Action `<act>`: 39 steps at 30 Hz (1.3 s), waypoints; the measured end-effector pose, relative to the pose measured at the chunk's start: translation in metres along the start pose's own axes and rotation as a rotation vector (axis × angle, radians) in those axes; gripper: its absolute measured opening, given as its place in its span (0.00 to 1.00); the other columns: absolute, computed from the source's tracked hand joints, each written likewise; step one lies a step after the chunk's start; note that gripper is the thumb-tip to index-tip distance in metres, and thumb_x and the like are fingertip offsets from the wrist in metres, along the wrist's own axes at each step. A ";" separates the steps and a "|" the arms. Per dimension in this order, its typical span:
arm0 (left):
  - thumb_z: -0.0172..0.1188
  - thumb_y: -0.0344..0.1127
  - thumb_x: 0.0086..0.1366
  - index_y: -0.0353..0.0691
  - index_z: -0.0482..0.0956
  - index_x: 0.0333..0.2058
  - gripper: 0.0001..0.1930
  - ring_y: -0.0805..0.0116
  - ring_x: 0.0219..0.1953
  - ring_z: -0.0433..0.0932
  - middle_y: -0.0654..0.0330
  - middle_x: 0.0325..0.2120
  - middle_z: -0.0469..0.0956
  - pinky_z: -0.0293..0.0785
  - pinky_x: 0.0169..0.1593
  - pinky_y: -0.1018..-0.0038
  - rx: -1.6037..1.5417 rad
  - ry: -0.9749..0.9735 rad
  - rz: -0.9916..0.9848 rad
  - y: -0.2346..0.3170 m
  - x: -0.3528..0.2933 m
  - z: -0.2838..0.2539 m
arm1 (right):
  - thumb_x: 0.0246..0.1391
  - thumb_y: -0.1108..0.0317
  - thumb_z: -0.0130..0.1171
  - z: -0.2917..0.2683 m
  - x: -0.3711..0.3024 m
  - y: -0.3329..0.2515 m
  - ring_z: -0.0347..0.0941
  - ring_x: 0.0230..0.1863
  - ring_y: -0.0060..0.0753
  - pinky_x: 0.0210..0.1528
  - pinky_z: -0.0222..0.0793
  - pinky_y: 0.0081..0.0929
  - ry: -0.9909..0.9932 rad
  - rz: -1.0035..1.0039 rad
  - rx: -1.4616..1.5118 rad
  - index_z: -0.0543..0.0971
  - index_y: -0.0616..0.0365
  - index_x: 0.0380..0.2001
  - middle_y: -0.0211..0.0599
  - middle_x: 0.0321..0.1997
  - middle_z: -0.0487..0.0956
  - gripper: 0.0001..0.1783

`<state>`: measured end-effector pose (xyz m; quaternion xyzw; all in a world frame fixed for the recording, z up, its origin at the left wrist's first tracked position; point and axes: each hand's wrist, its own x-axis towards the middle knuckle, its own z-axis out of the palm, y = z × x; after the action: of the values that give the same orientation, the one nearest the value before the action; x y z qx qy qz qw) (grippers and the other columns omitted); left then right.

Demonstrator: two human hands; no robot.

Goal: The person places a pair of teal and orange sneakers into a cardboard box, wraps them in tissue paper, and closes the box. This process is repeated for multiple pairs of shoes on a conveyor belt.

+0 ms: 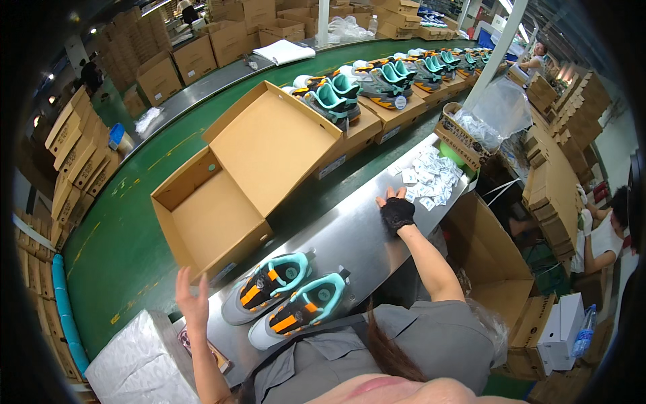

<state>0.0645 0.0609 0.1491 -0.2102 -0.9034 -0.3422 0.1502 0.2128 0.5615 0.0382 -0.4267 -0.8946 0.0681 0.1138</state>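
My left hand (pixel 192 296) is raised with fingers apart, holding nothing, beside the near corner of an open, empty brown shoebox (pixel 215 209). Its lid stands folded back toward the right. A black fingerless glove covers my right hand (pixel 397 212), which rests on the metal ledge with its fingers apart. Those fingertips lie at the edge of a pile of small white packets (pixel 434 176). Between my hands, close to my body, a pair of grey sneakers (pixel 296 306) with teal collars and orange-black tongues sits on the ledge.
On the green conveyor belt (pixel 145 222), several sneaker pairs (pixel 390 81) stand on shoeboxes toward the far right. White wrapping paper (pixel 141 360) is stacked at the near left. A carton with clear plastic (pixel 474 131) stands beyond the packets. Other people work at the right.
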 end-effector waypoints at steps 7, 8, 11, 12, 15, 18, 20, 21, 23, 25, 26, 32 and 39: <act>0.47 0.29 0.61 0.30 0.71 0.43 0.13 0.61 0.43 0.70 0.51 0.42 0.72 0.68 0.42 0.73 0.144 0.391 -0.293 -0.142 -0.089 -0.118 | 0.47 0.60 0.52 0.020 -0.013 0.016 0.70 0.31 0.47 0.30 0.67 0.40 0.228 -0.204 0.276 0.70 0.53 0.33 0.42 0.36 0.68 0.11; 0.47 0.31 0.62 0.30 0.69 0.45 0.14 0.58 0.46 0.68 0.48 0.45 0.69 0.66 0.47 0.71 0.181 0.352 -0.478 -0.164 -0.112 -0.142 | 0.48 0.61 0.51 0.010 -0.016 0.013 0.69 0.33 0.47 0.32 0.67 0.41 0.187 -0.142 0.315 0.70 0.54 0.35 0.45 0.39 0.68 0.12; 0.49 0.44 0.61 0.32 0.65 0.50 0.24 0.52 0.56 0.59 0.46 0.53 0.60 0.55 0.56 0.63 0.650 0.195 -0.725 -0.205 -0.191 -0.173 | 0.50 0.63 0.50 0.011 -0.027 0.015 0.68 0.29 0.36 0.27 0.66 0.34 0.510 -0.134 0.259 0.67 0.57 0.38 0.39 0.38 0.67 0.13; 0.48 0.48 0.60 0.33 0.64 0.51 0.27 0.51 0.57 0.57 0.45 0.55 0.58 0.54 0.57 0.62 0.698 0.145 -0.788 -0.193 -0.194 -0.174 | 0.51 0.64 0.50 0.031 -0.018 0.037 0.67 0.28 0.34 0.25 0.66 0.32 0.475 -0.088 0.393 0.67 0.58 0.37 0.37 0.38 0.67 0.12; 0.49 0.54 0.58 0.37 0.62 0.55 0.32 0.52 0.60 0.53 0.45 0.58 0.54 0.50 0.58 0.56 0.663 -0.015 -0.932 -0.151 -0.169 -0.181 | 0.51 0.66 0.49 0.052 -0.009 0.052 0.68 0.26 0.34 0.25 0.66 0.32 0.074 0.111 0.947 0.66 0.59 0.33 0.38 0.35 0.69 0.09; 0.50 0.50 0.58 0.40 0.73 0.45 0.23 0.51 0.56 0.58 0.50 0.51 0.65 0.50 0.54 0.51 0.616 0.154 -0.885 -0.146 -0.171 -0.183 | 0.51 0.66 0.50 0.003 -0.041 0.008 0.70 0.29 0.42 0.31 0.66 0.36 0.254 -0.214 0.199 0.65 0.59 0.28 0.43 0.31 0.71 0.08; 0.50 0.46 0.59 0.38 0.76 0.39 0.18 0.50 0.49 0.65 0.49 0.43 0.71 0.58 0.49 0.57 0.640 0.226 -0.876 -0.149 -0.165 -0.182 | 0.51 0.67 0.49 0.005 -0.041 0.014 0.69 0.30 0.43 0.33 0.66 0.34 0.281 -0.239 0.231 0.68 0.61 0.33 0.43 0.30 0.71 0.09; 0.51 0.44 0.59 0.37 0.77 0.36 0.16 0.50 0.45 0.68 0.49 0.40 0.72 0.61 0.46 0.60 0.668 0.233 -0.899 -0.154 -0.163 -0.183 | 0.51 0.67 0.49 0.009 -0.037 0.019 0.69 0.31 0.44 0.34 0.66 0.34 0.281 -0.231 0.318 0.69 0.62 0.35 0.43 0.31 0.71 0.10; 0.51 0.40 0.60 0.35 0.77 0.32 0.14 0.50 0.38 0.71 0.48 0.33 0.73 0.65 0.40 0.63 0.699 0.365 -0.828 -0.175 -0.176 -0.191 | 0.50 0.67 0.50 0.004 -0.035 0.018 0.69 0.31 0.45 0.35 0.66 0.34 0.312 -0.291 0.420 0.71 0.63 0.36 0.43 0.31 0.72 0.12; 0.51 0.38 0.60 0.34 0.76 0.30 0.12 0.50 0.31 0.71 0.48 0.27 0.72 0.65 0.34 0.63 0.695 0.612 -0.640 -0.215 -0.195 -0.214 | 0.50 0.69 0.51 -0.034 -0.038 -0.026 0.69 0.31 0.46 0.35 0.65 0.33 0.379 -0.436 0.451 0.72 0.64 0.37 0.44 0.32 0.72 0.12; 0.51 0.38 0.60 0.35 0.76 0.30 0.11 0.51 0.30 0.71 0.48 0.25 0.72 0.65 0.34 0.63 0.807 0.712 -0.540 -0.198 -0.182 -0.220 | 0.49 0.73 0.52 -0.067 -0.047 -0.061 0.69 0.30 0.45 0.34 0.65 0.31 0.344 -0.459 0.549 0.73 0.64 0.36 0.44 0.31 0.73 0.10; 0.47 0.38 0.63 0.35 0.75 0.33 0.13 0.58 0.22 0.72 0.54 0.21 0.75 0.67 0.27 0.70 0.790 0.833 -0.295 -0.108 -0.093 -0.286 | 0.47 0.75 0.51 -0.130 -0.044 -0.210 0.71 0.34 0.44 0.39 0.67 0.29 0.204 -0.892 0.860 0.73 0.61 0.38 0.43 0.33 0.75 0.12; 0.42 0.37 0.65 0.34 0.70 0.40 0.14 0.76 0.33 0.73 0.61 0.31 0.72 0.72 0.37 0.79 -0.288 0.545 -0.203 0.044 0.054 -0.234 | 0.38 0.59 0.67 -0.154 -0.109 -0.328 0.65 0.51 0.39 0.53 0.61 0.33 -0.774 -1.439 0.718 0.56 0.58 0.57 0.49 0.55 0.63 0.45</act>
<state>0.0694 -0.0540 0.3649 -0.0390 -0.7885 -0.5236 0.3203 0.0746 0.2750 0.2426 0.3522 -0.8465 0.3955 -0.0544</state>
